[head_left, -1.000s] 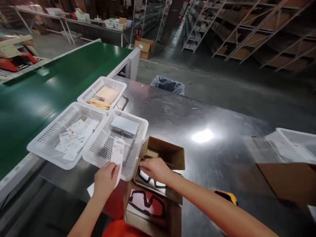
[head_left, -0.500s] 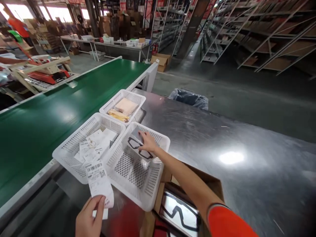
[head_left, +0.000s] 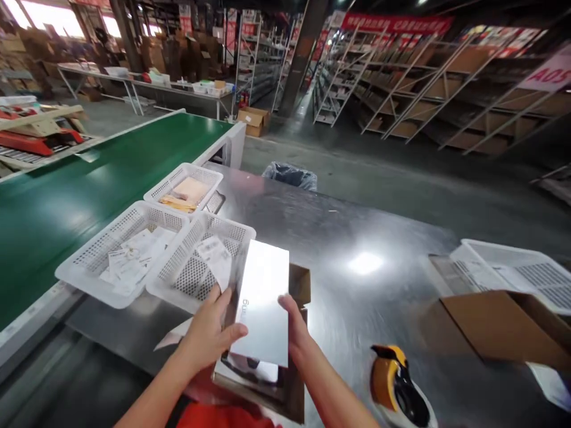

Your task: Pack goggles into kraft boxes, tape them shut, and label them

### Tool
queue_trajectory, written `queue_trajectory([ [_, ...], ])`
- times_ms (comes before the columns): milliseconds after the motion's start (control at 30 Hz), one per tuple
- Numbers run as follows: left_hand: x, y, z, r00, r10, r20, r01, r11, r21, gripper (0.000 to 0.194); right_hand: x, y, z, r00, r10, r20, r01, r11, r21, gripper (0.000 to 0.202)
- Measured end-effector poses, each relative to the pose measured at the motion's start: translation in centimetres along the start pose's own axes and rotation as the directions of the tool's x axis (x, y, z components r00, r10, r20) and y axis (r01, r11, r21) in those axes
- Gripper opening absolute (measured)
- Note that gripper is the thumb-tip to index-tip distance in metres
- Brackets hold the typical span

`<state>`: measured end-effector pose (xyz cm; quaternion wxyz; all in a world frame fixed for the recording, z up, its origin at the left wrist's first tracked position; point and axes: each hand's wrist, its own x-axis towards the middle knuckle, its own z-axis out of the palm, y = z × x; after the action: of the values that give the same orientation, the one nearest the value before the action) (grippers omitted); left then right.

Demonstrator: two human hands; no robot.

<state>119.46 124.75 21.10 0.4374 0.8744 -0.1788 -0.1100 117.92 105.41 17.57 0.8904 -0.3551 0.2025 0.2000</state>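
Note:
A flat white box [head_left: 263, 303] with grey lettering along its left side is held up above an open cardboard box. My right hand [head_left: 297, 327] grips its right edge, thumb on the top face. My left hand [head_left: 214, 330] is at its left edge, the thumb against it. A printed paper label [head_left: 216, 255] sticks out from the left fingers, over a white perforated basket [head_left: 163, 294]. Beneath the white box, more boxed goods with a black pattern [head_left: 254, 368] show inside the cardboard box [head_left: 300, 282].
Left stands a basket of paper slips [head_left: 66, 270]; behind it, another basket [head_left: 218, 178] holds yellowish envelopes. A green conveyor belt [head_left: 111, 184] runs alongside. To the right lie a tape dispenser [head_left: 392, 386], a brown carton [head_left: 486, 324] and a white crate [head_left: 473, 246]. A lined bin [head_left: 289, 176] stands beyond the table.
My right hand has brought a box out of the near basket and over the cardboard box. My left hand has moved up to it with the label. The view has turned right.

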Motion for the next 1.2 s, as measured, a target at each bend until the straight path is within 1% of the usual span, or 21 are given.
queue_trajectory([
  [67,0.2,1.0,-0.8,0.998,0.053,0.021,-0.054,0.997,0.051,0.075,-0.8,0.4,0.4,0.995,0.076,-0.065,-0.067,0.989,0.134,0.043],
  [133,0.2,1.9,-1.7,0.996,0.081,0.024,-0.083,0.992,0.090,0.068,-1.4,0.6,1.1,0.992,0.091,-0.084,-0.067,0.965,0.253,0.040],
  [233,-0.2,2.9,-2.5,0.994,0.113,0.009,-0.113,0.985,0.127,0.056,-2.3,1.1,2.0,0.994,0.101,0.032,-0.106,0.929,0.354,0.043],
  [300,-0.5,3.1,-2.6,0.991,0.131,-0.008,-0.128,0.983,0.133,0.051,-2.9,1.4,2.3,0.989,0.109,0.100,-0.139,0.920,0.367,0.044],
  [467,-0.9,3.6,-2.4,0.989,0.144,-0.041,-0.136,0.978,0.155,0.047,-3.5,1.9,2.1,0.988,0.099,0.122,-0.139,0.915,0.379,0.047],
  [567,-0.7,3.6,-2.4,0.986,0.157,-0.049,-0.145,0.970,0.198,0.049,-3.4,1.9,1.0,0.966,0.177,0.189,-0.229,0.923,0.309,0.052],
  [633,-0.4,2.8,-2.6,0.981,0.184,-0.061,-0.168,0.964,0.206,0.051,-3.3,1.2,-0.3,0.959,0.205,0.194,-0.247,0.943,0.225,0.053],
  [667,-0.2,2.2,-2.7,0.976,0.200,-0.086,-0.177,0.960,0.217,0.053,-3.2,0.6,-1.0,0.970,0.179,0.164,-0.208,0.961,0.183,0.051],
  [700,0.1,1.3,-2.8,0.969,0.211,-0.132,-0.174,0.953,0.247,0.055,-3.1,-0.3,-1.9,0.989,0.105,0.107,-0.120,0.982,0.144,0.048],
  [733,0.5,0.4,-2.9,0.957,0.211,-0.200,-0.144,0.942,0.304,0.057,-2.9,-1.3,-2.7,0.999,-0.023,0.031,0.020,0.995,0.096,0.045],
  [767,1.1,-0.7,-2.8,0.940,0.201,-0.276,-0.083,0.919,0.386,0.058,-2.7,-2.5,-3.5,0.981,-0.187,-0.048,0.188,0.982,0.026,0.044],
  [800,1.9,-1.8,-2.6,0.924,0.179,-0.337,0.003,0.879,0.477,0.059,-2.5,-3.8,-4.3,0.926,-0.360,-0.110,0.354,0.933,-0.071,0.046],
  [833,2.8,-2.7,-2.2,0.920,0.144,-0.364,0.093,0.822,0.561,0.058,-2.1,-5.1,-5.0,0.843,-0.520,-0.134,0.495,0.849,-0.184,0.052],
  [867,3.9,-3.6,-1.5,0.934,0.088,-0.347,0.163,0.759,0.630,0.055,-1.6,-6.3,-5.7,0.753,-0.647,-0.119,0.594,0.746,-0.300,0.062],
  [900,5.2,-4.2,-0.7,0.955,0.014,-0.297,0.201,0.706,0.679,0.053,-1.0,-7.3,-6.2,0.681,-0.729,-0.072,0.647,0.645,-0.406,0.072],
  [933,6.6,-4.7,0.4,0.972,-0.065,-0.227,0.211,0.672,0.709,0.051,-0.3,-8.2,-6.6,0.641,-0.768,-0.009,0.662,0.559,-0.499,0.080],
  [967,8.1,-4.9,1.7,0.979,-0.134,-0.154,0.203,0.662,0.722,0.051,0.5,-8.8,-7.0,0.628,-0.777,0.055,0.653,0.487,-0.579,0.087],
  [1033,10.9,-5.0,4.3,0.977,-0.202,-0.065,0.186,0.669,0.720,0.052,2.3,-9.5,-7.6,0.647,-0.744,0.166,0.602,0.366,-0.710,0.093],
  [1100,13.1,-4.8,6.5,0.978,-0.208,-0.030,0.166,0.679,0.715,0.047,3.9,-9.9,-8.3,0.687,-0.678,0.260,0.551,0.253,-0.795,0.091],
  [1133,14.0,-4.8,7.3,0.978,-0.208,-0.014,0.156,0.684,0.713,0.042,4.5,-10.1,-8.8,0.702,-0.645,0.302,0.533,0.195,-0.824,0.088],
  [1200,15.0,-4.8,8.2,0.978,-0.207,0.005,0.143,0.692,0.708,0.034,5.1,-10.7,-9.8,0.722,-0.576,0.382,0.502,0.058,-0.863,0.083],
])
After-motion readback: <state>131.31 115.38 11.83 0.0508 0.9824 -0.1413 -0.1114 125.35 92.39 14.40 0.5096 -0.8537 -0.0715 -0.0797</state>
